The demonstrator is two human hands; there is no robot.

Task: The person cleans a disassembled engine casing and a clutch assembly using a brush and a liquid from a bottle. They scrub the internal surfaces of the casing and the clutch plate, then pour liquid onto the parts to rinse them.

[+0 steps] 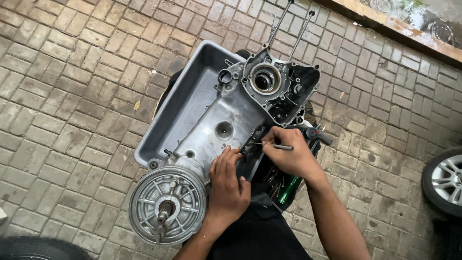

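Engine case: grey cast alloy, lies in grey plastic tray on brick paving. Long axis runs diag., from finned round drum at lower left up to open crankcase half w/ bearing bore at upper right. Two thin studs project beyond upper end.

Work point: small dark recess on case edge, approx. mid-length, on side nearest the body. Lies between both hands; just left of right grip, just above left fingertips.

Right hand: nearer to work point. Grip clenched, pinch-style, on thin metal tool, pick or small driver type. Tool shank lies approx. horizontal, crosswise to case axis; one end points left into recess, other end shows past the fingers to the right. Tip contact w/ recess: cannot tell, too small.

Left hand: grip released, holds nothing. Fingers extended, pressed flat on case surface just beside recess, between drum and work point. Forearm enters from bottom edge.

Adjacent items:
- Red/black-handled tool, just right of right hand, partly hidden by it.
- Green-handled tool, below right wrist, among other dark tools; detail not legible.
- Car wheel w/ alloy rim, far right edge, well apart.
- Dark clothing, bottom centre, under both forearms.
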